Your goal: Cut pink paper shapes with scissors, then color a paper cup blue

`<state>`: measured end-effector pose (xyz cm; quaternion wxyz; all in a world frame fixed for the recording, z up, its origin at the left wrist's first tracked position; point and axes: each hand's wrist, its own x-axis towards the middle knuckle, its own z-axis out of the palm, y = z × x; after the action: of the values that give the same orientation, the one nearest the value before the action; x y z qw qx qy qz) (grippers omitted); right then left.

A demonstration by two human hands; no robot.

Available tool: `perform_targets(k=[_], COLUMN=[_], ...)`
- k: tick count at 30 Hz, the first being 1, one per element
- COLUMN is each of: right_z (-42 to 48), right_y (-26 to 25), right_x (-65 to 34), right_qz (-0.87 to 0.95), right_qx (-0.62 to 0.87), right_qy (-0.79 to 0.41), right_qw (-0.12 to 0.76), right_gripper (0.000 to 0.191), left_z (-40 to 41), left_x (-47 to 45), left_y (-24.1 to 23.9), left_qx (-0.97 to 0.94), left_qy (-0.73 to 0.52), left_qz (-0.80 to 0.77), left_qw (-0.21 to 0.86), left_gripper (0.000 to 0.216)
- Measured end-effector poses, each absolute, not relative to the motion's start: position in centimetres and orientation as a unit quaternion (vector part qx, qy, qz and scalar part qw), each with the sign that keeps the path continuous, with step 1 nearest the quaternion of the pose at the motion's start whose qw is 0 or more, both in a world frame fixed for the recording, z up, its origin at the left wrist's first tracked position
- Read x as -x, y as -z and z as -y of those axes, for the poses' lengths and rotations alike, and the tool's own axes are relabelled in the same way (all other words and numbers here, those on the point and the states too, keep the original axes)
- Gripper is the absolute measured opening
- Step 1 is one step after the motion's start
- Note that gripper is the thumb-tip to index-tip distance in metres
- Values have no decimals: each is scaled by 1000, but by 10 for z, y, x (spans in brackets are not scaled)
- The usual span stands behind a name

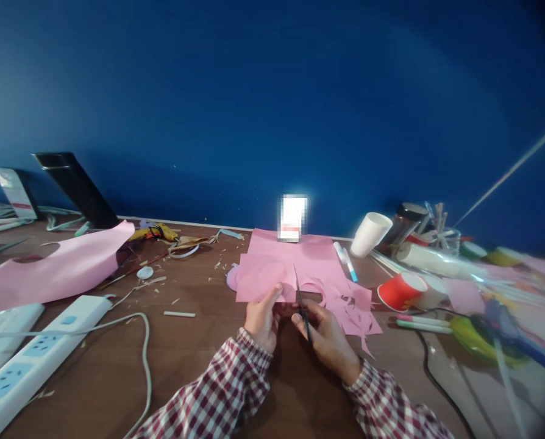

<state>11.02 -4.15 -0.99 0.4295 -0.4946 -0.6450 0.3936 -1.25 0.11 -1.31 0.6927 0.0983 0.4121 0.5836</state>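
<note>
My left hand [262,320] pinches the lower edge of a pink sheet of paper [258,277], thumb on top. Closed around a pair of dark scissors [305,317] is my right hand [330,338]. The scissors' blades point away from me and lie at the right edge of the held sheet. Beneath and behind it lies a larger pink sheet [291,244]. Cut pink paper scraps [352,308], some in thin strips, are piled just right of the scissors.
On the left are a white power strip [48,347], its cable, and a curved pink sheet [71,268]. A blurred bright device [292,217] leans on the blue wall. Rightward stand a white paper cup [370,235], a red cup [398,291], markers [425,323] and a jar [405,225].
</note>
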Motion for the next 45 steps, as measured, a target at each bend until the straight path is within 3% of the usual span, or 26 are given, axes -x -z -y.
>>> perform_targets(k=[32,45], right_z=[44,43], right_y=[15,12], right_x=[-112,-112], right_qz=[619,621], right_qx=[525,516], right_qy=[-410,-419], right_qw=[415,415], right_gripper=[32,27], left_z=[-2,-3], left_x=[14,15], left_y=[9,9], left_qx=[-59,-125], left_qy=[-570,-563], left_qz=[-419,-453], left_qw=[705,681], left_gripper=[16,31])
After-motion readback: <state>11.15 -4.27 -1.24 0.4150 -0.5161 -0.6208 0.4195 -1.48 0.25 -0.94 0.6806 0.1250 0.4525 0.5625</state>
